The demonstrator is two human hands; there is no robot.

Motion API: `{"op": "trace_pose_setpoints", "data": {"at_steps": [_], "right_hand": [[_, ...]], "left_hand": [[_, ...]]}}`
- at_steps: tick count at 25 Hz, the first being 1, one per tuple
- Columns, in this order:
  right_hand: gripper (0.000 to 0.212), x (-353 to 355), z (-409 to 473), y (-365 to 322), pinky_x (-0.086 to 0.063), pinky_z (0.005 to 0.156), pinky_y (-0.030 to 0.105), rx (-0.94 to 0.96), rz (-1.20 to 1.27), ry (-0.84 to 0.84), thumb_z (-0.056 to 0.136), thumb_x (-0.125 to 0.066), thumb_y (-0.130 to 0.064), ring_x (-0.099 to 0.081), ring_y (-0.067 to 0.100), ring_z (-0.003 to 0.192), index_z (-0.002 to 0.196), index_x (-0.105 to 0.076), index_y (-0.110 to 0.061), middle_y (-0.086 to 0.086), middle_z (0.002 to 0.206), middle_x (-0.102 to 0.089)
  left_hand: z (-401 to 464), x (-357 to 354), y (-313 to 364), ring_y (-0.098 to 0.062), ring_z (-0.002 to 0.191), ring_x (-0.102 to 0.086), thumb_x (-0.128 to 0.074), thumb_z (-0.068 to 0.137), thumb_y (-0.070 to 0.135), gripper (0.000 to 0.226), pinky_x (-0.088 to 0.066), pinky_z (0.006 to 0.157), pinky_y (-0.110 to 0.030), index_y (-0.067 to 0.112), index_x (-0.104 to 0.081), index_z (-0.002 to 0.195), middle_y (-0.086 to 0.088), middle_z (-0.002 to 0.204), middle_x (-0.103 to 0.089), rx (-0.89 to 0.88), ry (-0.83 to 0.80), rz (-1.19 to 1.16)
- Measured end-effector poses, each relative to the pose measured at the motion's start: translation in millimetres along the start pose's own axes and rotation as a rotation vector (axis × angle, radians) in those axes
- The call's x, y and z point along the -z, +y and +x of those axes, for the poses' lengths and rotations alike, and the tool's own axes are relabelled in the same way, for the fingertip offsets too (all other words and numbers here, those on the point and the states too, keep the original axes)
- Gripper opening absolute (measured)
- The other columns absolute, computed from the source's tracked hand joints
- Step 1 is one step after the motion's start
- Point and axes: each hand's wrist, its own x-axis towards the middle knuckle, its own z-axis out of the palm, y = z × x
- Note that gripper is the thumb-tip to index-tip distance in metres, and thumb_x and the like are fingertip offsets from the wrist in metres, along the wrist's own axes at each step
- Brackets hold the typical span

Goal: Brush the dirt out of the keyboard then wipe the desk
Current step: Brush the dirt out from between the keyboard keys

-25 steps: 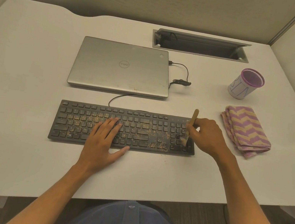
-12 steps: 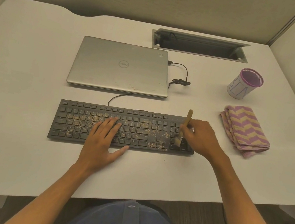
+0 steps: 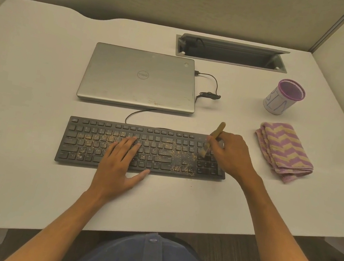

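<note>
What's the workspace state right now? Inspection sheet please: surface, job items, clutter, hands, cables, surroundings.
Surface: white desk; a few crumbs lie in front of the keyboard's right part.
Job's things: black keyboard strewn with tan crumbs, numpad end mostly clean; brush with bristles on the numpad; folded purple-and-tan cloth unused at right.
Clutter: closed silver laptop; purple-rimmed cup.
Hands: left hand lies flat on the keys; right hand grips the brush.
Cables: black cable runs from the laptop's right side; keyboard lead loops towards the laptop.
Surroundings: open cable tray in the desk; partition walls behind and right.
</note>
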Motion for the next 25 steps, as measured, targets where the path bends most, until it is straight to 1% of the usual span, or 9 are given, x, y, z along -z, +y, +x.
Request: {"op": "trace_pose_setpoints", "data": {"at_steps": [2, 6, 9, 10, 13, 16, 20, 23, 25], "right_hand": [[0.033, -6.8, 0.5, 1.1, -0.041, 0.066, 0.033, 0.014, 0.009, 0.051, 0.100, -0.046, -0.037, -0.061, 0.024, 0.081, 0.102, -0.069, -0.014, 0.005, 0.091, -0.071], [0.035, -10.0, 0.6, 10.3, -0.047, 0.069, 0.036, 0.022, 0.034, -0.070, 0.098, -0.047, -0.042, -0.062, 0.021, 0.080, 0.098, -0.071, -0.016, 0.003, 0.088, -0.071], [0.032, -10.1, -1.8, 12.4, -0.050, 0.075, 0.039, 0.004, 0.141, 0.007, 0.097, -0.050, -0.040, -0.063, 0.020, 0.082, 0.094, -0.072, -0.018, 0.002, 0.090, -0.072], [0.030, -10.1, -1.9, 12.4, -0.049, 0.075, 0.038, -0.015, 0.172, 0.018, 0.097, -0.051, -0.039, -0.063, 0.020, 0.082, 0.093, -0.072, -0.018, 0.002, 0.091, -0.072], [0.028, -12.1, -3.7, 8.6, -0.048, 0.072, 0.033, 0.000, 0.185, -0.095, 0.098, -0.052, -0.038, -0.063, 0.017, 0.081, 0.094, -0.072, -0.019, 0.000, 0.090, -0.072], [0.030, -17.0, -5.7, 8.4, -0.048, 0.073, 0.034, -0.025, 0.194, -0.002, 0.098, -0.050, -0.038, -0.062, 0.017, 0.081, 0.096, -0.071, -0.017, -0.002, 0.088, -0.069], [0.025, -15.9, -7.5, 11.0, -0.042, 0.066, 0.024, -0.007, 0.189, -0.113, 0.097, -0.053, -0.035, -0.062, 0.017, 0.080, 0.080, -0.067, -0.024, -0.005, 0.084, -0.066], [0.029, -15.4, -6.0, 10.1, -0.046, 0.072, 0.029, -0.033, 0.265, 0.050, 0.098, -0.052, -0.037, -0.061, 0.015, 0.085, 0.095, -0.072, -0.017, -0.006, 0.093, -0.067], [0.030, -20.7, -4.5, 9.5, -0.049, 0.074, 0.035, -0.054, 0.264, 0.087, 0.098, -0.051, -0.036, -0.063, 0.018, 0.085, 0.099, -0.072, -0.014, -0.002, 0.094, -0.069]], "left_hand": [[0.3, -0.1, 0.0, -0.027, 0.142, -0.041, -0.048, 0.092, 0.064, 0.077, -0.026, 0.120, -0.045, 0.006, -0.054, 0.142, -0.011, 0.152, -0.048, -0.001, 0.005, -0.002], [-0.2, -0.8, -0.8, -0.027, 0.142, -0.041, -0.049, 0.092, 0.064, 0.077, -0.026, 0.121, -0.044, 0.006, -0.054, 0.142, -0.011, 0.152, -0.048, -0.001, 0.005, -0.005], [-0.1, -1.2, -0.7, -0.028, 0.142, -0.041, -0.050, 0.092, 0.063, 0.076, -0.025, 0.121, -0.044, 0.006, -0.054, 0.142, -0.011, 0.152, -0.048, -0.006, 0.006, -0.008], [0.1, -1.2, -0.5, -0.028, 0.142, -0.041, -0.050, 0.092, 0.063, 0.075, -0.025, 0.121, -0.044, 0.006, -0.054, 0.142, -0.011, 0.151, -0.048, -0.009, 0.009, -0.008], [0.0, -0.5, -0.9, -0.028, 0.142, -0.041, -0.051, 0.091, 0.062, 0.075, -0.025, 0.120, -0.044, 0.007, -0.053, 0.142, -0.011, 0.151, -0.048, -0.006, 0.015, -0.011], [0.2, -0.5, -0.2, -0.028, 0.142, -0.041, -0.050, 0.092, 0.062, 0.075, -0.026, 0.120, -0.044, 0.007, -0.053, 0.142, -0.011, 0.152, -0.047, -0.007, 0.005, -0.010], [-0.1, -1.3, -1.1, -0.029, 0.141, -0.042, -0.051, 0.091, 0.062, 0.075, -0.027, 0.120, -0.045, 0.007, -0.054, 0.142, -0.011, 0.151, -0.048, -0.006, 0.017, -0.015], [0.0, -1.5, -0.8, -0.029, 0.141, -0.042, -0.052, 0.091, 0.061, 0.074, -0.027, 0.120, -0.045, 0.006, -0.054, 0.141, -0.012, 0.151, -0.049, -0.009, 0.020, -0.010], [-0.5, -1.2, -1.0, -0.028, 0.141, -0.042, -0.051, 0.091, 0.062, 0.075, -0.027, 0.119, -0.046, 0.006, -0.054, 0.141, -0.012, 0.151, -0.048, -0.006, 0.021, -0.011]]}}
